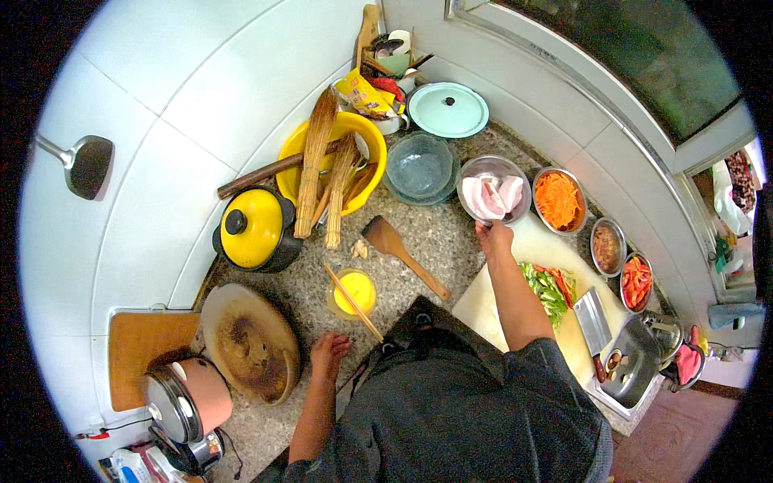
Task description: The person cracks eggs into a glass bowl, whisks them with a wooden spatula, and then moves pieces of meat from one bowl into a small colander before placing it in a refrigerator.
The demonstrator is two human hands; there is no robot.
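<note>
My right hand [495,236] grips the near rim of a metal bowl [526,192] that holds pale slabs of raw meat [490,196]. Under my right forearm lies a white cutting board [483,305] with sliced green and red peppers [548,290] and a cleaver [593,320]. My left hand [329,355] holds nothing, its fingers loosely curled near the counter's front edge. Just beyond it stands a glass bowl of beaten egg [362,288], with chopsticks [350,299] across its rim. A wooden spatula [398,250] lies farther in, beside some pieces of ginger or garlic [359,249].
Bowls of shredded carrot [557,200], brownish food [606,246] and cut red pepper [636,282] line the right wall, before a sink [640,362]. Glass bowls [421,166], a yellow basin [371,136] with whisk brushes, a yellow-lidded pot [256,229] and a wok lid [250,344] surround the corner.
</note>
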